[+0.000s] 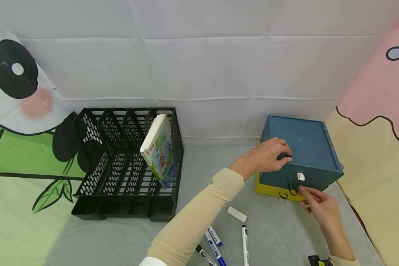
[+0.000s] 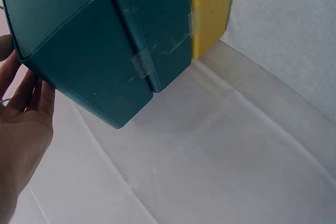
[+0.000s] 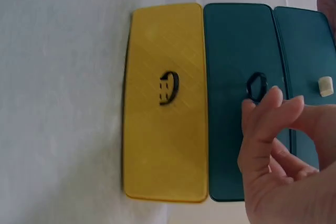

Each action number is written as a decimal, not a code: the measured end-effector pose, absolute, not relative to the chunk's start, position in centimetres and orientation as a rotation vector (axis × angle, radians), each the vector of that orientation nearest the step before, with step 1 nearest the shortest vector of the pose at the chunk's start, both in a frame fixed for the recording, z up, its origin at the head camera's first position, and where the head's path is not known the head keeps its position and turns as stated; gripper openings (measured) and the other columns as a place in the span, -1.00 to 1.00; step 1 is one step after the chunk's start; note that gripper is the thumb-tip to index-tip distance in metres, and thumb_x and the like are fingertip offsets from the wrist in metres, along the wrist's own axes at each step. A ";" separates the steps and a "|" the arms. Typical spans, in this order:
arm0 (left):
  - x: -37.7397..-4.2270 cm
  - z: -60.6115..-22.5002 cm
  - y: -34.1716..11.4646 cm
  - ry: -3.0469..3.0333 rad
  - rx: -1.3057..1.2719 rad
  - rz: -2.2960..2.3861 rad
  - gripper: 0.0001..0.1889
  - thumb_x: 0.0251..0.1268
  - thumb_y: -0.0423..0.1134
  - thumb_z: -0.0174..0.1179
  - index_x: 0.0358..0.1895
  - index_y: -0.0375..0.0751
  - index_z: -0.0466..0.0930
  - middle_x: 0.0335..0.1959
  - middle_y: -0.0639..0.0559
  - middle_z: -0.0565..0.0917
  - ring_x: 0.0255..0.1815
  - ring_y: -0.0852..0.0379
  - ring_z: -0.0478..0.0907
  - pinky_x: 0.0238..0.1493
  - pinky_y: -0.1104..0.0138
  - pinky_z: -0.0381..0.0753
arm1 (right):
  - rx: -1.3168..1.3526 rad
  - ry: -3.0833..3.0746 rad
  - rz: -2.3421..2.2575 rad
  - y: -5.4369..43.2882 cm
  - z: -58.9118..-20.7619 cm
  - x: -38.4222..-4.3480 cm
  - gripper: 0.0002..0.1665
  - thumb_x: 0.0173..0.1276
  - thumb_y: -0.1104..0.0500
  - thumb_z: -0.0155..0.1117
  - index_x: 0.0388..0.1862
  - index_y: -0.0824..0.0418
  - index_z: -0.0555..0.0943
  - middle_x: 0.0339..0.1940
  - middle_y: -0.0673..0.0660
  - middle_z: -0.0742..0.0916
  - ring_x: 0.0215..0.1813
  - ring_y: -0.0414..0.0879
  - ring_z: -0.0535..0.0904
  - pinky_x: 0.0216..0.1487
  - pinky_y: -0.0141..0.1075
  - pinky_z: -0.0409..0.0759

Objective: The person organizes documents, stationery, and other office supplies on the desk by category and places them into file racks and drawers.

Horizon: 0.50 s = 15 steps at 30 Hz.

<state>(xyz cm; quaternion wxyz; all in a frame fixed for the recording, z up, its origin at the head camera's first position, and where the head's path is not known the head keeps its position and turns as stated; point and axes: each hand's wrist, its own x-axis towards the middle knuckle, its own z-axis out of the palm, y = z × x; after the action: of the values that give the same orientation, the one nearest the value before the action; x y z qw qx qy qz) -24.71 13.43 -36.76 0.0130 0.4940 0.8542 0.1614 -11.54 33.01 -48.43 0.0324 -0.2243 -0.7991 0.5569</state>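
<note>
At the right of the head view, a blue-green drawer box (image 1: 300, 138) stands on a yellow drawer (image 1: 269, 190). My left hand (image 1: 264, 155) rests at the upper box's top front edge. In the left wrist view, several fingers (image 2: 32, 90) lie along that edge. At the middle drawer's front, my right hand (image 1: 322, 207) has its thumb and fingertips at a black pull loop (image 3: 257, 86) and seems to pinch it. The fingertips partly cover the loop. A white knob (image 1: 300, 176) sits on the top drawer, and another black loop (image 3: 170, 88) on the yellow one.
A black mesh file rack (image 1: 123, 207) stands at the left with a children's book (image 1: 161, 151) leaning in its right slot. A white eraser-like block (image 1: 237, 214) and several markers (image 1: 245, 245) lie on the grey cloth in front. A white curtain hangs behind.
</note>
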 end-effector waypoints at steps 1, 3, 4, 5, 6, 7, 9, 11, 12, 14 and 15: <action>-24.7 -36.8 13.5 2.661 1.544 0.503 -0.71 0.61 -0.10 0.11 0.19 -0.05 0.70 0.18 0.11 0.63 0.23 0.20 0.48 0.27 0.54 0.36 | -0.696 -2.463 1.715 32.8 -48.5 -11.6 -0.35 0.48 -0.10 0.33 0.20 0.46 0.62 -0.39 -0.21 0.80 -0.45 -0.24 0.68 -0.48 -0.35 0.65; -24.7 -36.7 13.5 2.663 1.548 0.503 -0.71 0.61 -0.10 0.11 0.19 -0.05 0.70 0.19 0.11 0.63 0.23 0.19 0.48 0.27 0.54 0.35 | -0.690 -2.467 1.717 32.5 -48.6 -11.8 -0.34 0.49 -0.09 0.33 0.22 0.47 0.61 -0.40 -0.24 0.79 -0.44 -0.24 0.69 -0.47 -0.36 0.66; -24.7 -36.8 13.5 2.664 1.546 0.505 -0.71 0.61 -0.10 0.11 0.19 -0.05 0.70 0.19 0.11 0.63 0.23 0.19 0.48 0.27 0.54 0.35 | -0.678 -2.468 1.721 32.4 -48.7 -11.8 -0.35 0.50 -0.08 0.32 0.23 0.48 0.60 -0.40 -0.24 0.78 -0.43 -0.23 0.70 -0.46 -0.36 0.65; -24.7 -36.8 13.5 2.665 1.546 0.505 -0.71 0.61 -0.10 0.11 0.19 -0.05 0.70 0.19 0.11 0.63 0.24 0.19 0.48 0.28 0.54 0.35 | -0.665 -2.466 1.727 32.3 -48.7 -11.9 -0.36 0.51 -0.06 0.31 0.23 0.48 0.59 -0.40 -0.26 0.78 -0.43 -0.23 0.70 -0.46 -0.37 0.65; -24.7 -36.8 13.5 2.666 1.545 0.505 -0.71 0.61 -0.10 0.10 0.19 -0.05 0.70 0.20 0.11 0.62 0.24 0.19 0.48 0.28 0.54 0.35 | -0.649 -2.466 1.731 32.2 -48.8 -11.9 -0.37 0.52 -0.04 0.31 0.24 0.49 0.59 -0.40 -0.26 0.78 -0.42 -0.22 0.70 -0.46 -0.37 0.65; -24.7 -36.8 13.5 2.667 1.542 0.505 -0.71 0.61 -0.10 0.10 0.19 -0.04 0.70 0.20 0.11 0.62 0.25 0.19 0.47 0.28 0.54 0.35 | -0.636 -2.465 1.736 32.1 -48.8 -11.9 -0.38 0.53 -0.02 0.30 0.24 0.50 0.58 -0.40 -0.26 0.77 -0.43 -0.23 0.70 -0.46 -0.37 0.65; -24.7 -36.8 13.5 2.665 1.541 0.506 -0.71 0.61 -0.10 0.10 0.19 -0.04 0.70 0.20 0.11 0.62 0.25 0.19 0.47 0.29 0.54 0.35 | -0.615 -2.463 1.748 32.1 -49.0 -11.9 -0.40 0.54 0.01 0.29 0.24 0.51 0.56 -0.39 -0.26 0.76 -0.43 -0.25 0.69 -0.45 -0.37 0.65; -24.7 -36.8 13.5 2.661 1.540 0.509 -0.71 0.61 -0.10 0.10 0.19 -0.04 0.70 0.20 0.11 0.62 0.25 0.19 0.47 0.29 0.54 0.34 | -0.611 -2.459 1.759 32.1 -49.1 -11.9 -0.43 0.55 0.04 0.28 0.24 0.52 0.56 -0.39 -0.27 0.76 -0.44 -0.26 0.69 -0.45 -0.37 0.66; -24.7 -36.8 13.5 2.660 1.540 0.510 -0.71 0.61 -0.10 0.10 0.19 -0.04 0.70 0.20 0.11 0.62 0.25 0.19 0.47 0.29 0.54 0.34 | -0.611 -2.460 1.764 32.1 -49.1 -11.8 -0.43 0.55 0.05 0.27 0.25 0.52 0.56 -0.39 -0.27 0.76 -0.43 -0.27 0.69 -0.44 -0.36 0.66; -24.6 -36.8 13.4 2.660 1.540 0.514 -0.71 0.61 -0.10 0.10 0.18 -0.04 0.70 0.20 0.11 0.62 0.25 0.20 0.47 0.29 0.54 0.34 | -0.613 -2.461 1.777 32.2 -49.2 -11.7 -0.44 0.55 0.05 0.27 0.25 0.51 0.56 -0.39 -0.27 0.77 -0.43 -0.26 0.69 -0.42 -0.35 0.67; -24.7 -36.8 13.4 2.659 1.540 0.515 -0.71 0.62 -0.10 0.10 0.18 -0.05 0.70 0.20 0.11 0.62 0.24 0.20 0.48 0.29 0.54 0.35 | -0.618 -2.462 1.784 32.2 -49.2 -11.7 -0.44 0.55 0.05 0.28 0.25 0.51 0.57 -0.39 -0.26 0.77 -0.43 -0.25 0.69 -0.42 -0.35 0.68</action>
<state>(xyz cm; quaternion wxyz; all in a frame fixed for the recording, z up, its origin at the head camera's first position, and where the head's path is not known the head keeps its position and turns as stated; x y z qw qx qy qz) -24.65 13.43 -36.83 0.0128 0.4942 0.8534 0.1653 -11.69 32.18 -49.16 0.0197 -0.1993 -0.7934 0.5748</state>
